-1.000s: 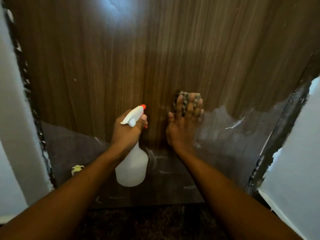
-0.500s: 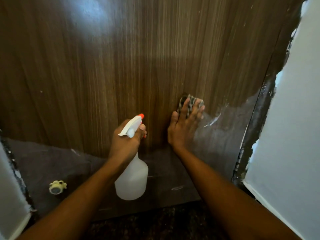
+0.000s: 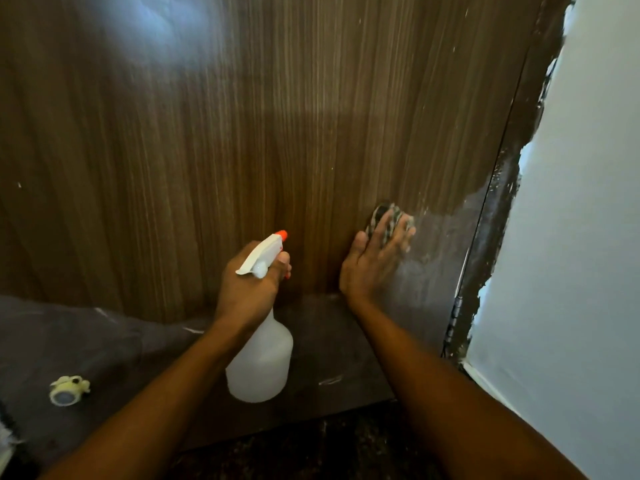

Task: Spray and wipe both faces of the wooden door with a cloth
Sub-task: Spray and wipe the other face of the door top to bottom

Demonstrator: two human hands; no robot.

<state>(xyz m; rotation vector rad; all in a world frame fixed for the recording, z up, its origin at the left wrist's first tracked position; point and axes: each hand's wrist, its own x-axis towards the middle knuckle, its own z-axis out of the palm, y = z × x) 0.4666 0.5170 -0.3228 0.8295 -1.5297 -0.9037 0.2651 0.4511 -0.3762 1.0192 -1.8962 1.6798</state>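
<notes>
The wooden door [image 3: 242, 150] fills the view, brown grain above and a dull grey band along its bottom. My left hand [image 3: 247, 287] grips the neck of a translucent white spray bottle [image 3: 259, 365] with an orange nozzle, held upright close to the door. My right hand [image 3: 372, 263] lies flat against the door's lower right part, fingers spread over a patterned grey cloth [image 3: 386, 218] that it presses to the wood. Most of the cloth is hidden under the fingers.
A pale wall [image 3: 581, 237] stands to the right, past the dark door frame [image 3: 491, 237] and a hinge [image 3: 453, 317]. A small cream door stopper [image 3: 67, 391] sits low on the door at the left. Dark speckled floor [image 3: 311, 452] lies below.
The view has swung to the right. My right hand and the cloth have slid rightward across the door toward the hinge side. The left hand keeps the bottle in much the same pose.
</notes>
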